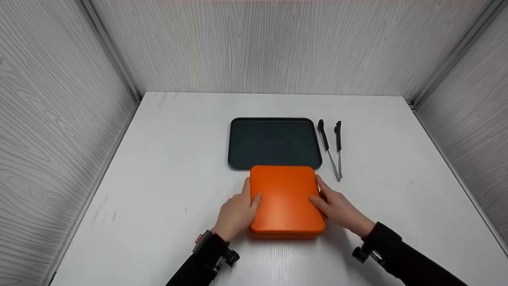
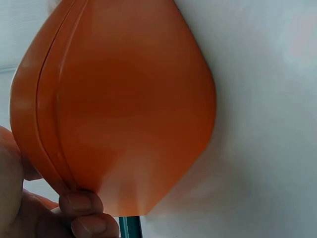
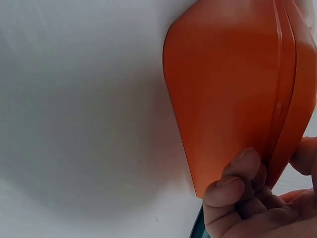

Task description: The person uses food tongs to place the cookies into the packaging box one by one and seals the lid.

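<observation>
An orange lidded box [image 1: 286,198] sits on the white table, between both hands. My left hand [image 1: 237,211] holds its left side, thumb over the lid's edge and fingers along the wall. On the opposite side my right hand [image 1: 340,207] grips it the same way, thumb on top. In the left wrist view, curled fingertips press the box wall [image 2: 129,109] near the lid seam. Fingertips also touch the wall [image 3: 228,84] just under the seam in the right wrist view. The underside of the box is hidden.
A dark rectangular tray [image 1: 274,143] lies just beyond the box, its near edge partly covered by it. Right of the tray are black-tipped metal tongs [image 1: 338,139], spread apart. Wood-grain panels [image 1: 254,47] wall the table at the back and both sides.
</observation>
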Demonstrator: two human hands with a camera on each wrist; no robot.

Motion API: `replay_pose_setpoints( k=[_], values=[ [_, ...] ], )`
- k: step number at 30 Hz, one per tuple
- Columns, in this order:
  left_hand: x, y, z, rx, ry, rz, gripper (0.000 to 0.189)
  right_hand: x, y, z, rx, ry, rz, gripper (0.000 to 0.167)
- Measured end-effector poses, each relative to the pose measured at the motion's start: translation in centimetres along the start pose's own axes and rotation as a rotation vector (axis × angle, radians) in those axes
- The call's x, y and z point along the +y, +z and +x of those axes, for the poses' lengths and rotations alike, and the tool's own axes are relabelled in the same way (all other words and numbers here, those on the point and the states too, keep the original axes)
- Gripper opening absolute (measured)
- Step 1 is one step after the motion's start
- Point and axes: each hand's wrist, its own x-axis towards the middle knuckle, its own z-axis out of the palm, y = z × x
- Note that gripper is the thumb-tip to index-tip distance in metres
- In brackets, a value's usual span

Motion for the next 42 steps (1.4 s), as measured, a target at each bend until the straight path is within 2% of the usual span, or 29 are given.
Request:
replay_pose_setpoints(
  k=[9, 13, 15, 17, 20, 22, 24, 26, 29, 32, 35, 38, 42],
  values=[
    [-0.5, 0.1, -0.2, -0.031, 0.017, -0.06, 0.073, 0.2, 0.2, -0.2, 0.016, -0.037, -0.028, 0.081],
    [-0.5, 0.0, -0.2, -0.036, 0.011, -0.054, 0.075, 0.1, 0.1, -0.1, 0.028, -0.041, -0.046, 0.081],
    [-0.5, 0.0, -0.3, -0.016, 0.019, -0.02, 0.075, 0.0, 0.0, -0.1, 0.059, -0.048, -0.086, 0.079],
    [-0.5, -0.1, -0.4, 0.038, 0.041, 0.037, 0.074, -0.2, -0.1, -0.1, 0.119, -0.068, -0.16, 0.077],
    [-0.4, -0.4, -0.4, 0.168, 0.126, 0.167, 0.071, -0.6, -0.2, -0.2, 0.234, -0.154, -0.304, 0.075],
    [-0.3, -0.7, -0.3, 0.25, 0.223, 0.258, 0.069, -0.9, -0.1, -0.2, 0.283, -0.238, -0.405, 0.076],
    [-0.2, -0.9, -0.1, 0.284, 0.344, 0.349, 0.068, -1.1, 0.1, -0.2, 0.295, -0.323, -0.503, 0.08],
    [-0.1, -1.0, 0.1, 0.258, 0.442, 0.407, 0.069, -1.3, 0.4, -0.2, 0.28, -0.386, -0.591, 0.083],
    [-0.2, -0.8, 0.5, 0.147, 0.51, 0.447, 0.075, -1.3, 1.2, -0.1, 0.233, -0.433, -0.689, 0.088],
    [-0.4, -0.4, 0.9, 0.05, 0.492, 0.458, 0.083, -1.2, 1.7, 0.2, 0.19, -0.456, -0.738, 0.092],
    [-0.7, 0.0, 1.1, -0.004, 0.468, 0.467, 0.09, -1.0, 2.0, 0.5, 0.154, -0.46, -0.759, 0.095],
    [-0.8, 0.2, 1.2, -0.03, 0.454, 0.464, 0.094, -0.9, 2.1, 0.6, 0.121, -0.444, -0.761, 0.096],
    [-0.9, 0.4, 1.2, -0.024, 0.461, 0.456, 0.094, -0.8, 2.1, 0.7, 0.098, -0.425, -0.758, 0.095]
  ],
)
